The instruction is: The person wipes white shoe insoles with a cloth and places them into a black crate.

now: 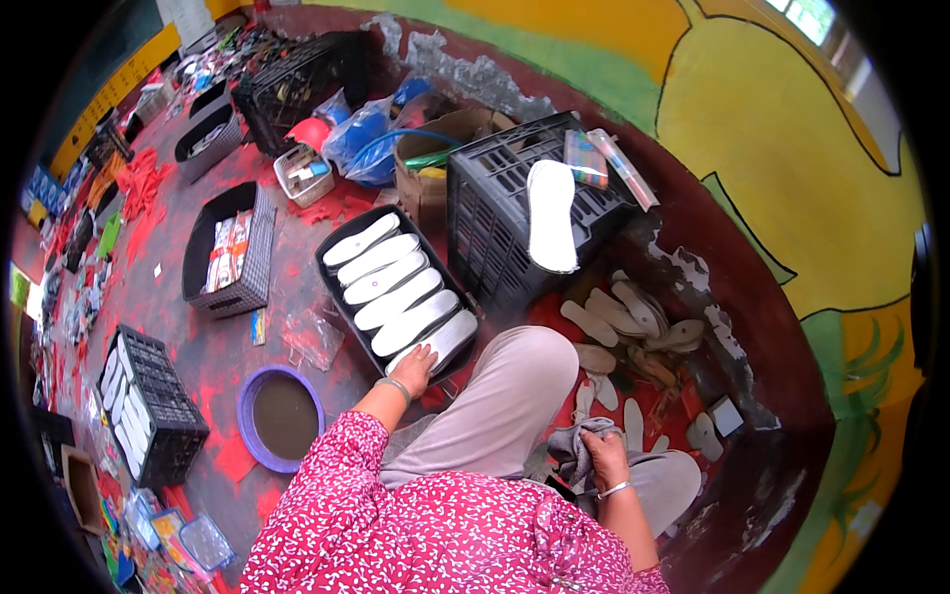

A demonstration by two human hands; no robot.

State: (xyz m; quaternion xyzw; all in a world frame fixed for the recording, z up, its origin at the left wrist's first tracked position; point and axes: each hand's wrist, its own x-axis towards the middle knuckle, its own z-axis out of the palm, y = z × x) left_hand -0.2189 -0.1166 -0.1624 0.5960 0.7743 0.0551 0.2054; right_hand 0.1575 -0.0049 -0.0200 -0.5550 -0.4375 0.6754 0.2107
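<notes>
White shoe insoles (399, 308) lie side by side in a black bin (332, 287) in front of me. My left hand (416, 369) rests at the bin's near edge, fingers stretched onto the end of the nearest insole (447, 342). Over my right knee, my right hand (606, 460) is closed around a bunched grey cloth (572, 450). Another white insole (552, 218) lies alone on top of an upturned black crate (495, 198) beyond the bin. Loose insoles (633, 312) are heaped on the floor between that crate and the wall.
A purple basin (247, 436) of murky water stands left of my arm. Further left, a black crate (176, 416) holds more insoles. A grey basket (262, 262) contains orange-and-white packets (230, 252). The painted wall (782, 129) bounds the right side.
</notes>
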